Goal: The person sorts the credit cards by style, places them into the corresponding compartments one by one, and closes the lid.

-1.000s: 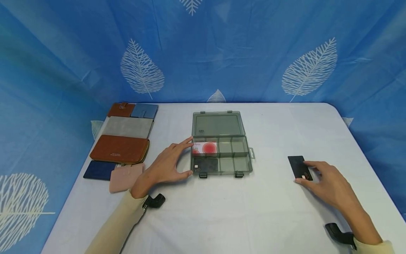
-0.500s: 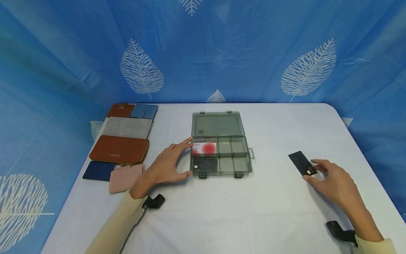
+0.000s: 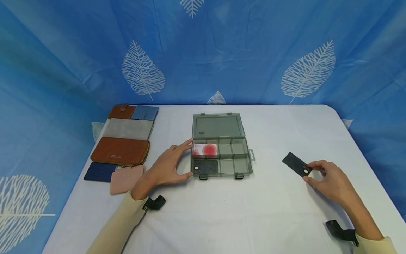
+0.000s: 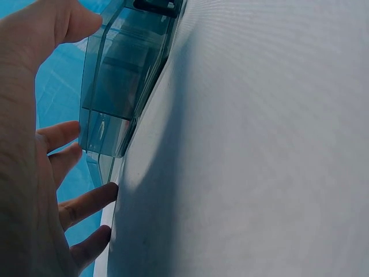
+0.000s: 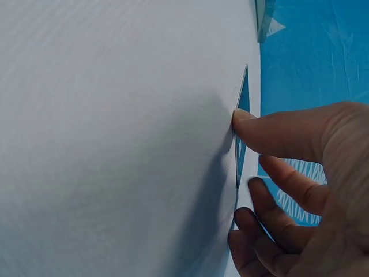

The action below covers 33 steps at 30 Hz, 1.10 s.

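A smoky clear plastic compartment box (image 3: 247, 165) lies with its lid folded back at the table's middle. A red-and-white card (image 3: 205, 149) and a black VIP card (image 3: 206, 165) lie in its left cells. My left hand (image 3: 168, 165) rests with straight fingers against the box's left side (image 4: 109, 109). On the right, my right hand (image 3: 326, 178) pinches a black card (image 3: 295, 164) by its near corner, thumb and fingers around its edge (image 5: 241, 133), lifting it off the white table (image 3: 222, 211).
Several wallets lie in a column at the table's left edge: brown (image 3: 120, 151), grey (image 3: 128, 128), navy (image 3: 99, 171), pink (image 3: 127, 175). A blue leaf-print curtain (image 3: 222, 53) hangs behind. The table's right edge runs just past my right hand.
My right hand has taken the black card by its corner, tilted it and raised it a little toward the left. My left hand has stayed at the box.
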{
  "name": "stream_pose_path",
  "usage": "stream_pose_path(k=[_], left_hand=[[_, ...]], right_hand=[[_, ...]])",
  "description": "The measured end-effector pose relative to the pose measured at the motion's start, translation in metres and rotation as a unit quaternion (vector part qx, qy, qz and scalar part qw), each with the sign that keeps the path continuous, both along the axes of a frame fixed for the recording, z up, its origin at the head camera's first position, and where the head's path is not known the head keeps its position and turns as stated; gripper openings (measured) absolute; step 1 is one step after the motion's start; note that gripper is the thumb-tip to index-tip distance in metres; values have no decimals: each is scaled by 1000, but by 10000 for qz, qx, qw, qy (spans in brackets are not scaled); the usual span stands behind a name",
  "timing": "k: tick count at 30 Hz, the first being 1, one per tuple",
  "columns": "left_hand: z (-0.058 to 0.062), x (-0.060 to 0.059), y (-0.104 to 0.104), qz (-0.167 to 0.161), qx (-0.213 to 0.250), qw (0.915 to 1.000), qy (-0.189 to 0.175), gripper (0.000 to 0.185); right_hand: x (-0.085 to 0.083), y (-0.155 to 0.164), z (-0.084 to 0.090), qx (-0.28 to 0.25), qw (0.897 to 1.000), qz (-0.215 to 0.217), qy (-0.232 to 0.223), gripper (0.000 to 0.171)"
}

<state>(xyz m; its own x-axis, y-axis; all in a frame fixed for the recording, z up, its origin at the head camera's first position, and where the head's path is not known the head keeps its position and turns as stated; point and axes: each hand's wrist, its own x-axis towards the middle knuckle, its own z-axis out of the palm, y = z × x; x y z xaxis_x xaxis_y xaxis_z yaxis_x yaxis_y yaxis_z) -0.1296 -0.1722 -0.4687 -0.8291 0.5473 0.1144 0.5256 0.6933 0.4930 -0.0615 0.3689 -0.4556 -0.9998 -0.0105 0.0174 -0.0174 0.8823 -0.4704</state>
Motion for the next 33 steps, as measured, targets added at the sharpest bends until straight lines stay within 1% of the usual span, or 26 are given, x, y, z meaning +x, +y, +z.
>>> stream_pose_path(k=[7, 11, 17, 20, 24, 26, 28, 33], left_hand=[[0, 1, 1, 8, 10, 10000, -43, 99], [-1, 1, 1, 26, -11, 10000, -53, 100], [-1, 1, 1, 19, 22, 10000, -19, 100], [-1, 1, 1, 27, 3, 10000, -27, 100], [-1, 0, 0, 8, 16, 10000, -15, 99], [-1, 1, 0, -14, 44, 10000, -13, 99], [-1, 1, -1, -14, 41, 10000, -30, 99], [1, 1, -1, 11, 30, 10000, -50, 99]], right_hand=[[-3, 2, 2, 91, 9998, 200, -22, 70], [-5, 3, 4, 81, 9993, 352, -51, 68], [-7, 0, 7, 115, 9995, 305, -61, 64], [-6, -3, 8, 192, 9994, 277, 69, 60], [-4, -6, 8, 157, 9988, 241, 397, 43], [-4, -7, 9, 20, 9981, 231, 573, 35], [-5, -10, 11, -91, 9971, 202, 729, 32], [-10, -24, 24, -129, 9955, 97, 932, 31]])
